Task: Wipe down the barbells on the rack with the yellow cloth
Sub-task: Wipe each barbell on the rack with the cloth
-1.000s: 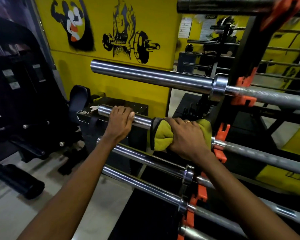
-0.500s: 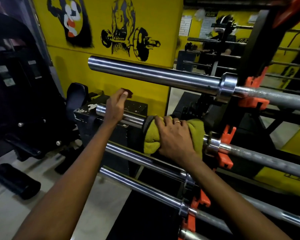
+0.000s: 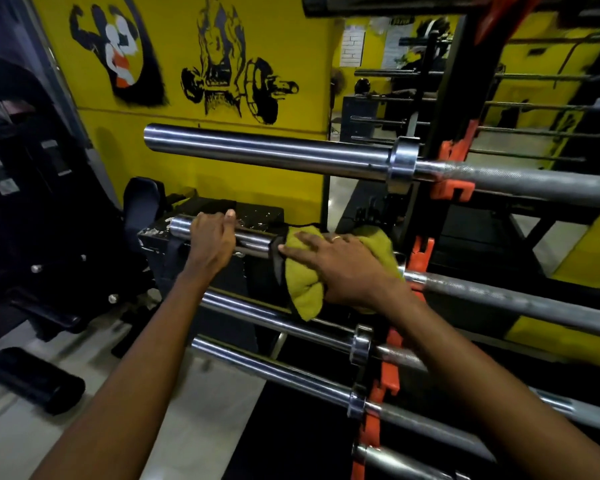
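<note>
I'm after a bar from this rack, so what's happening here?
A person is wiping a barbell on the rack, the second from the top. Their right hand holds the yellow cloth wrapped over its thick end, beside an orange hook. Their left hand grips the same barbell nearer its tip. No hand is on the top bar or the lower ones.

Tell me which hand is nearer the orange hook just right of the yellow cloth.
Right. The right hand holds the yellow cloth on the barbell, just beside the orange hook; the left hand grips it near its free end.
</note>
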Demonstrator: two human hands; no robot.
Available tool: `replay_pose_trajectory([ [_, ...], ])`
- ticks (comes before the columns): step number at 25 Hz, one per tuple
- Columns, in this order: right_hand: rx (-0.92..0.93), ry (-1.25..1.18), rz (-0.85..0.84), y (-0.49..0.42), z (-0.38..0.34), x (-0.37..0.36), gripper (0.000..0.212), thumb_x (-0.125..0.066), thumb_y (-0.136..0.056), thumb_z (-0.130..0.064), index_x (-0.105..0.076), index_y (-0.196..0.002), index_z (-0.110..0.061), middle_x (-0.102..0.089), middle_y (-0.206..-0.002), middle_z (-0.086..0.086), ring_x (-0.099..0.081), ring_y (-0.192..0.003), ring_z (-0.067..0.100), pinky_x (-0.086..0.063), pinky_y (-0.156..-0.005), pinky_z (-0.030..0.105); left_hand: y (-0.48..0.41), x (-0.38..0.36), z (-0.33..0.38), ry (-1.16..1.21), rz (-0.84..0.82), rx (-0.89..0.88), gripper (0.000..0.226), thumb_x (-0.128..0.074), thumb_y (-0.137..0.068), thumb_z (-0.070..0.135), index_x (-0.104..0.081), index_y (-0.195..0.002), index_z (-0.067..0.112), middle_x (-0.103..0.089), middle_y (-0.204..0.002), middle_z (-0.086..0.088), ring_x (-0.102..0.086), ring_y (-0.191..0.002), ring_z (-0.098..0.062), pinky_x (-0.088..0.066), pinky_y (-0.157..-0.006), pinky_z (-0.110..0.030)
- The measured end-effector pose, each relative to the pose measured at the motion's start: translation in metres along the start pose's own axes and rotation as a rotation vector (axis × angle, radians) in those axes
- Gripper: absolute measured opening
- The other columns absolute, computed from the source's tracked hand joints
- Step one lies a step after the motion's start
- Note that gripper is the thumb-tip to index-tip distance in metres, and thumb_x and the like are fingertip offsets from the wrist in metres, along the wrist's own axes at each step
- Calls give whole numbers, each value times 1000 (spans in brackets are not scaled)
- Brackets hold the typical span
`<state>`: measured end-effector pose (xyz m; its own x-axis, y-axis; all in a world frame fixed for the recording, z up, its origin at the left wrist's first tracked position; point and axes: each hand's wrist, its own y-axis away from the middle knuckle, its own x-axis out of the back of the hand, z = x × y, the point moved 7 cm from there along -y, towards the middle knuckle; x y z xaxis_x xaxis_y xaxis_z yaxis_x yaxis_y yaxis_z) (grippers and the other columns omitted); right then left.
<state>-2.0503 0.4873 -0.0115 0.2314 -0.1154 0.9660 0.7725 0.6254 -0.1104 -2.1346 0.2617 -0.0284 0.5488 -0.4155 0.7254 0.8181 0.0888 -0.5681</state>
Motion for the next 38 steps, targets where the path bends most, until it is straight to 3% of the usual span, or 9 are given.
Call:
replay_pose_trajectory([
  [3, -207, -86, 29, 33, 36, 15, 70, -63, -83, -47, -37, -145, -26, -60, -129, 10, -62, -110, 34, -51, -90, 45, -6, 1, 14, -211, -113, 30, 49, -32, -103, 24, -67, -85, -5, -68, -93, -27, -61, -94, -39, -39, -89, -43],
  [7, -419, -366, 70, 44, 66, 22, 58, -61, -83, -61, -54, -119, -16, -64, -99, 7, -64, -93, 31, -46, -73, 35, -21, -2, 18, -221, -426, 229, 50, -31, -100, 34, -63, -109, -3, -61, -120, -27, -57, -110, -40, -40, -87, -41],
  [13, -186, -32, 46, 6, 25, 5, 71, -66, -78, -52, -42, -134, -17, -65, -117, 9, -64, -104, 34, -48, -86, 45, 21, 8, 53, 288, 30, -98, 46, -33, -105, 38, -65, -81, 14, -56, -61, -3, -52, -55, -17, -40, -60, -31],
  [20, -15, -341, -62, 10, 34, 12, 76, -73, -82, -22, -39, -149, -23, -56, -140, 3, -55, -123, 26, -45, -95, 38, 18, -7, 60, -10, 3, -140, 45, -37, -103, 29, -56, -66, 13, -53, -62, -10, -54, -70, -31, -42, -82, -49],
  [24, -99, -341, 115, 54, 52, 23, 64, -74, -81, -25, -44, -138, -28, -61, -125, 0, -60, -112, 23, -45, -88, 33, 7, -17, 59, -188, -234, 67, 55, -24, -104, 37, -67, -99, 3, -68, -97, -22, -58, -106, -37, -32, -103, -49],
  [27, -247, -301, 148, 98, 79, 21, 69, -73, -78, -31, -40, -139, -26, -60, -119, 6, -61, -107, 30, -47, -84, 38, 29, -4, 110, 122, -142, -101, 36, -33, -104, 33, -57, -83, 15, -55, -71, 1, -56, -75, -19, -43, -92, -46],
  [30, -385, -253, 138, 143, 108, 5, 78, -76, -73, -32, -39, -140, -25, -57, -124, 5, -60, -108, 33, -47, -86, 39, 66, -26, 191, 382, -326, -249, 42, -32, -104, 39, -64, -109, 12, -63, -94, -3, -58, -87, -14, -46, -84, -38],
  [32, -413, -210, 187, 166, 112, -7, 76, -72, -68, -36, -40, -136, -27, -59, -123, 2, -60, -106, 31, -45, -85, 39, 83, -51, 223, 192, -363, -312, 55, -20, -103, 49, -61, -123, 19, -65, -116, -3, -56, -111, -20, -35, -103, -46],
  [38, -594, -207, 255, 211, 139, -6, 74, -43, -61, -56, -55, -127, -23, -67, -114, 4, -62, -104, 33, -44, -85, 41, 97, -62, 220, 33, -238, -322, 73, -13, -87, 76, -57, -126, 33, -57, -131, 4, -40, -133, -25, -9, -113, -52],
])
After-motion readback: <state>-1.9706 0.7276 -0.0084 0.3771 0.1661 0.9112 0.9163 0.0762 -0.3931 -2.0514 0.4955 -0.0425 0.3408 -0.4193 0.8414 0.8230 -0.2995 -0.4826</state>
